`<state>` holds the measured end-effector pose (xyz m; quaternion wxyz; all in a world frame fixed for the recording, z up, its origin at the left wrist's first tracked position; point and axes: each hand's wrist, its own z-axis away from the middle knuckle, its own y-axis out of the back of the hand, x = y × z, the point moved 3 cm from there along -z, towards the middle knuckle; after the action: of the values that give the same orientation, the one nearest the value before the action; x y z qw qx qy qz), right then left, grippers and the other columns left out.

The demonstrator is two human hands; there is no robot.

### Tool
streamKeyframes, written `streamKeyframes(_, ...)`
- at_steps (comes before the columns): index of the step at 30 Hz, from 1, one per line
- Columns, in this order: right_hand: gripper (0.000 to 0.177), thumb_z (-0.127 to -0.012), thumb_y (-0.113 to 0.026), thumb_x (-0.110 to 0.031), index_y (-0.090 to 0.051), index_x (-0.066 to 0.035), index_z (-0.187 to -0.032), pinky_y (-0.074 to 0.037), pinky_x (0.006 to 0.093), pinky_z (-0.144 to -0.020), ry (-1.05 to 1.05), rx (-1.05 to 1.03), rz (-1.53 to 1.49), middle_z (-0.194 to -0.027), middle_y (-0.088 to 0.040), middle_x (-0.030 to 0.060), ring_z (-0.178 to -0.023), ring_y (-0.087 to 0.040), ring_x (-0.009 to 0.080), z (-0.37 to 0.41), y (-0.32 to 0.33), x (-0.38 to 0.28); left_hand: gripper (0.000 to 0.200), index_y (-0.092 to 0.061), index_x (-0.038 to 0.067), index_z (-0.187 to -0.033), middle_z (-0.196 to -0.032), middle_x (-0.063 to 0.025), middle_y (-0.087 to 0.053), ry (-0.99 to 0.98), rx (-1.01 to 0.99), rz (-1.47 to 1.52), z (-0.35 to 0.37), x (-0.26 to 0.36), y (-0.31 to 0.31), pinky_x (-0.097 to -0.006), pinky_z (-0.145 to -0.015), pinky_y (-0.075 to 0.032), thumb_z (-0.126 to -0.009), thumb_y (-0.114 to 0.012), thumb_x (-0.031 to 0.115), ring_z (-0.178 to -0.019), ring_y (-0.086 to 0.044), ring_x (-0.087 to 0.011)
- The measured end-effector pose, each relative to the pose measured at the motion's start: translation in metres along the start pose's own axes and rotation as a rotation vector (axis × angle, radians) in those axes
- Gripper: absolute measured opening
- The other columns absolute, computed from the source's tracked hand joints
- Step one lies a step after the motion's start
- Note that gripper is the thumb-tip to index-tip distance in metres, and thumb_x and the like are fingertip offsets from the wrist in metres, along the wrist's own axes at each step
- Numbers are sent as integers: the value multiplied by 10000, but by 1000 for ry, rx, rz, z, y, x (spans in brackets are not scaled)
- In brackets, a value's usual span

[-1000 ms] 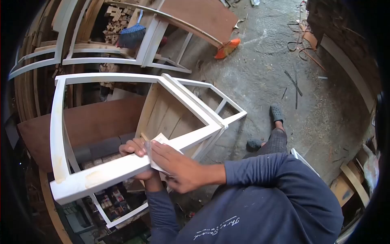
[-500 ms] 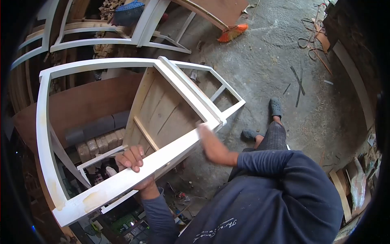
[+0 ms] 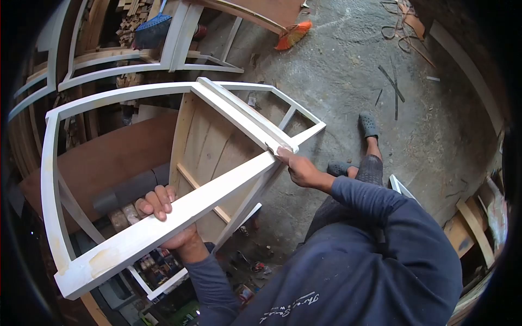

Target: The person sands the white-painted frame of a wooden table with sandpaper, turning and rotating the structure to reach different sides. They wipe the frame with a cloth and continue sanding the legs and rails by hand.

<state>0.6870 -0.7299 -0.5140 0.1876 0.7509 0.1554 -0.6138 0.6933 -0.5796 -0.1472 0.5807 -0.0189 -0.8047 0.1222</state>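
A white-painted wooden frame [image 3: 217, 186] stretches across the view, with a bare wooden panel [image 3: 209, 136] inside it. My left hand [image 3: 163, 209] wraps round the near rail, its fingers over the top face and the palm beneath. At the rail's right end, my right hand [image 3: 302, 167] is closed against the corner where a crosspiece [image 3: 239, 113] meets it. Something small and dark shows at its fingertips; I cannot make out what it is. Yellowish patches mark the rail's left end.
More white frames [image 3: 119, 69] stand at the upper left, near a blue brush [image 3: 154, 27]. An orange broom [image 3: 294, 36] lies on the concrete floor [image 3: 331, 76]. Dark strips [image 3: 396, 89] and tangled straps [image 3: 399, 27] lie farther right. Wood pieces [image 3: 474, 231] lean at the right.
My right hand, blurred earlier, now rests at the corner with its fingers closed. The frame has shifted slightly left in view. My left hand still grips the rail.
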Motion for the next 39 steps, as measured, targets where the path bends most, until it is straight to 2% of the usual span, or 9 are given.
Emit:
streamKeyframes(5,471,-911,-508,-94,-537,-18,-1375,-460,413,-1057,-728,-322,-372,-1333,-610,226,-1249,-588,371,-29,13,28,372,-614,61,-1001,-749,-31,-540,24,-17,64,4,-4,5,-325,-787,-365,-983,-595,433,-790,-470,-172)
streamKeyframes(10,595,-1027,-521,-433,-493,-1,-1435,-420,407,-1072,-169,-27,-310,-1293,-633,257,-1256,-585,338,-11,8,14,341,-598,69,-986,-750,-27,-542,10,-43,31,2,-4,3,-328,-788,-357,-991,-584,410,-790,-468,-170)
streamKeyframes(14,620,-1031,-500,-545,-674,50,-1038,-485,379,-757,-564,-139,-454,-844,-650,123,-812,-582,210,-49,-3,23,346,-605,69,-996,-761,-30,-548,-5,-21,26,4,-6,-2,-338,-813,-370,-1030,-525,404,-798,-476,-173)
streamKeyframes(18,609,-1036,-495,-529,-681,40,-1151,-501,409,-851,-116,139,-308,-982,-709,182,-915,-644,261,-14,6,21,336,-604,76,-1016,-764,-21,-551,21,-58,17,0,-3,4,-329,-803,-368,-1019,-549,407,-800,-488,-167)
streamKeyframes(25,665,-1051,-393,-545,-590,38,-1303,-500,439,-917,-613,-285,-393,-1106,-682,239,-1010,-654,334,-50,-10,29,367,-610,79,-1022,-760,-6,-563,18,-1,-5,0,-2,4,-314,-796,-361,-963,-635,441,-788,-486,-155)
streamKeyframes(27,718,-1059,-361,-527,-332,11,-1533,-331,444,-1166,-316,-175,-469,-1530,-393,269,-1417,-406,358,-26,-14,-14,364,-613,77,-1019,-761,-6,-565,16,9,5,1,-3,7,-314,-798,-361,-956,-647,434,-785,-484,-153)
streamKeyframes(31,653,-1001,-522,-311,-318,11,-1531,-206,475,-1243,230,-149,-279,-1584,-317,253,-1510,-256,387,-20,20,-184,367,-625,71,-1016,-748,-4,-563,11,29,-3,2,-6,4,-317,-787,-365,-965,-639,434,-782,-483,-148)
streamKeyframes(34,784,-833,-649,-104,-306,8,-1530,-202,484,-1247,310,-219,-253,-1591,-304,253,-1509,-248,408,-14,4,-121,341,-616,74,-1004,-736,1,-559,51,56,20,1,-3,4,-320,-777,-365,-999,-597,415,-756,-477,-146)
streamKeyframes(39,854,-758,-665,-150,-298,98,-1489,-289,449,-1216,-522,-407,-182,-1564,-291,339,-1472,-298,453,-31,12,-63,360,-600,80,-1034,-734,2,-555,-1,10,-25,-4,-6,-7,-324,-786,-370,-977,-634,434,-755,-477,-143)
